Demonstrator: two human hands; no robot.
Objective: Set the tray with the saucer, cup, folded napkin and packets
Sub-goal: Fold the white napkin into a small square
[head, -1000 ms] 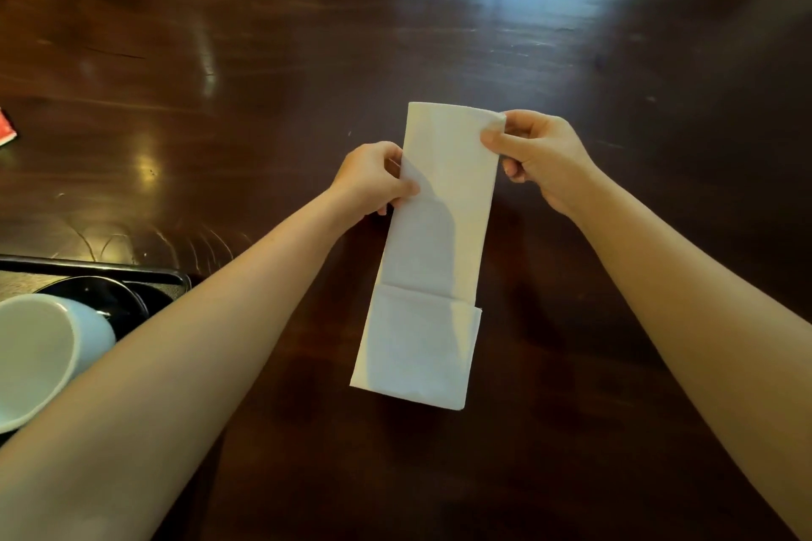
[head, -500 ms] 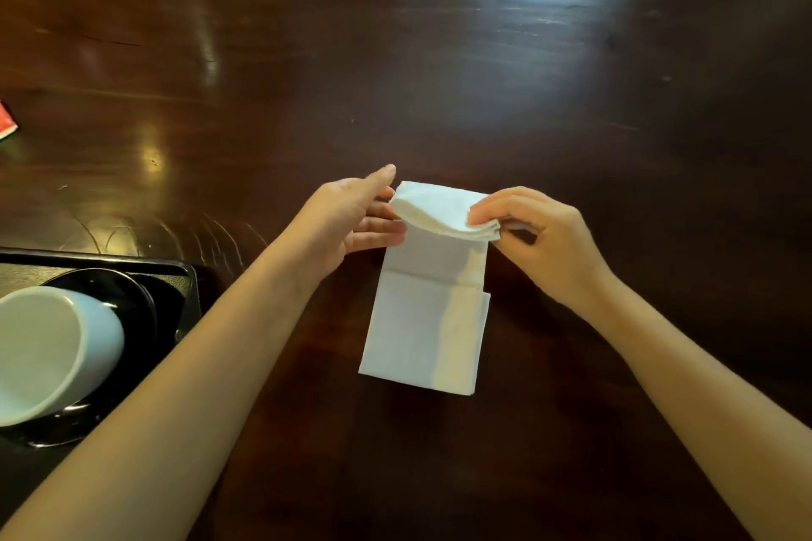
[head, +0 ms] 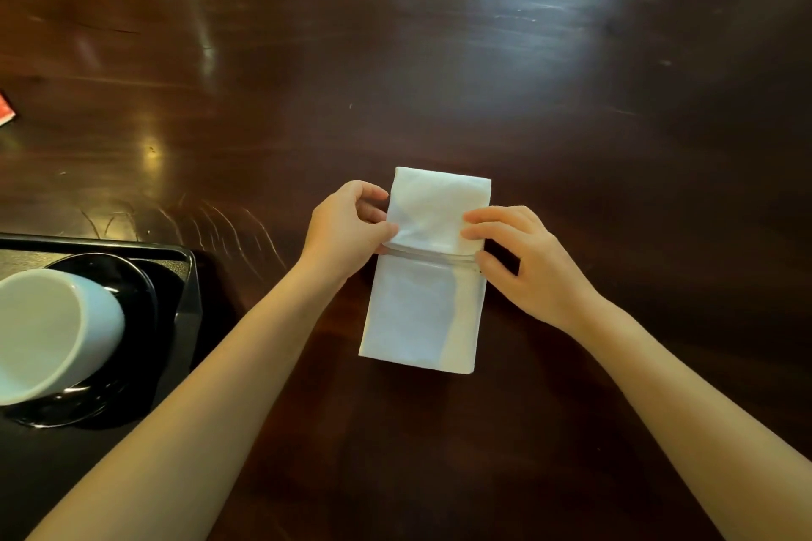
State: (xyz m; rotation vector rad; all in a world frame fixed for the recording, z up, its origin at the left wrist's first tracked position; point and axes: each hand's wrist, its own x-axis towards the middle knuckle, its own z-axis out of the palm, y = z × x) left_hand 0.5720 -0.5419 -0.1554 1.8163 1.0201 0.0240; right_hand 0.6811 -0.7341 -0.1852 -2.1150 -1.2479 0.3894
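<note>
1. Well left of the napkin (head: 424,307), at the picture's edge, a red packet (head: 5,112) lies on the dark wooden table (head: 571,101), and only its corner shows.
2. Closer to the napkin's left side, a black tray (head: 190,272) sits on the table. A black saucer (head: 136,290) lies in it, and a white cup (head: 52,329) sits on the saucer with its open mouth facing the camera.
3. At the napkin's left edge, the left hand (head: 347,233) pinches the cloth between its thumb and curled fingers, right where the crosswise line runs.
4. The napkin itself is white and lies flat on the table, apart from the tray. It is a long rectangle whose far part is folded over the near part, and the flap's edge makes the line about halfway along.
5. At the napkin's right edge, the right hand (head: 523,264) curves its fingers over the top of the flap. Its thumb sits at the edge just below the line, so it pinches that side.
</note>
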